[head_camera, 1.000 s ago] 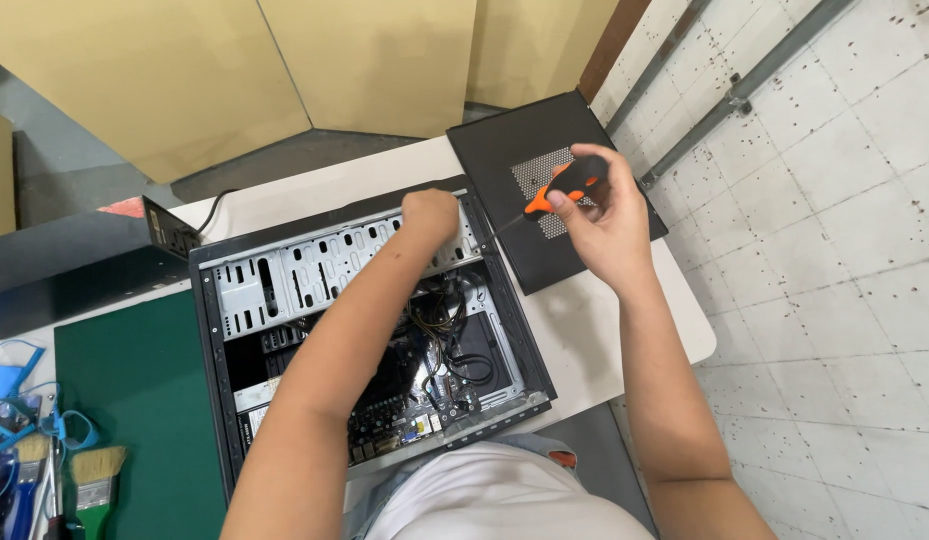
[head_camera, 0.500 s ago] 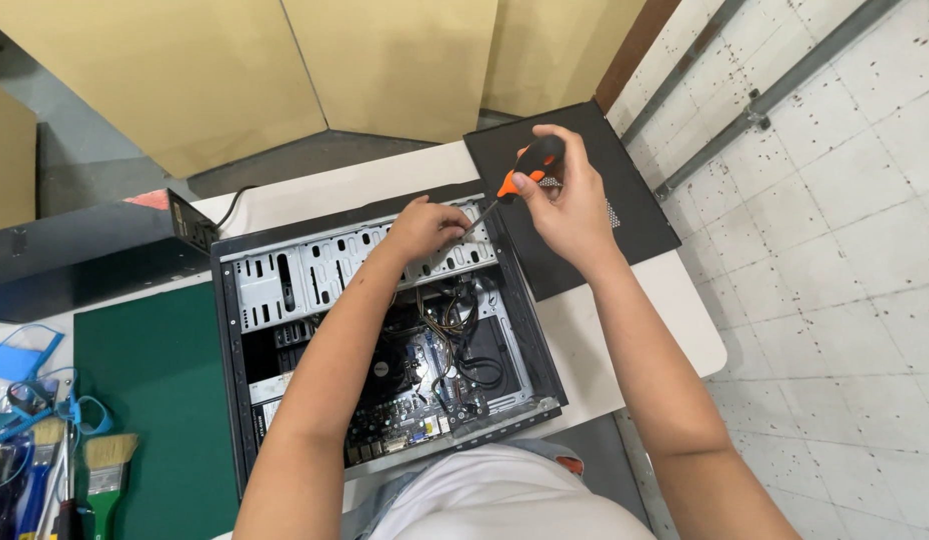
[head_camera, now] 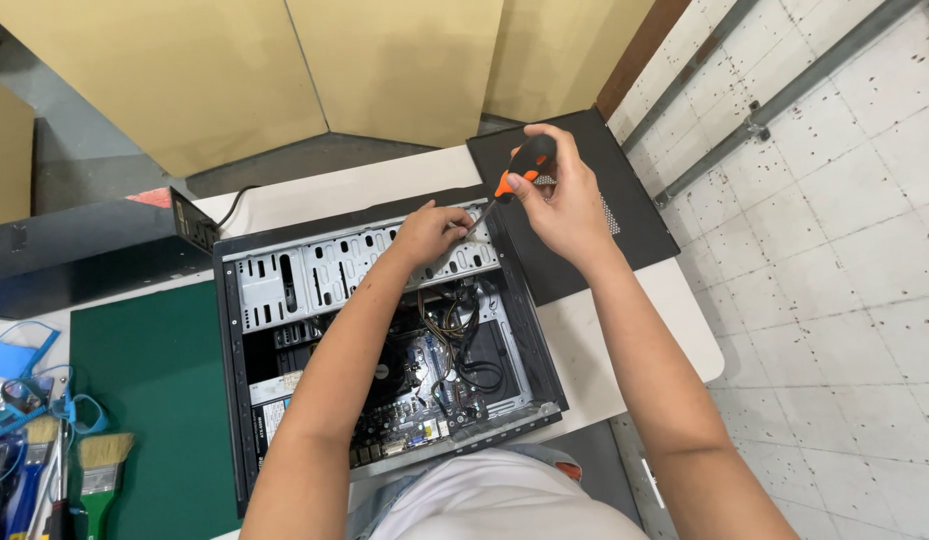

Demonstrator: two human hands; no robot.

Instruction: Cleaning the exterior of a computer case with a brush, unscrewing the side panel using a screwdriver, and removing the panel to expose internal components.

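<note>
Overhead, right hand (head_camera: 565,205) grips screwdriver (head_camera: 520,170) — angled down.

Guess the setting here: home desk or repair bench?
Probably a repair or assembly bench. An open computer case lies on a white table, with its side panel off, a green work mat and brushes beside it, and a tiled floor.

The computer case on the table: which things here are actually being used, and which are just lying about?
In use: right hand holding screwdriver; left hand on drive bay of open computer case.

Lying about: side panel, green mat, brushes, black box.
</note>
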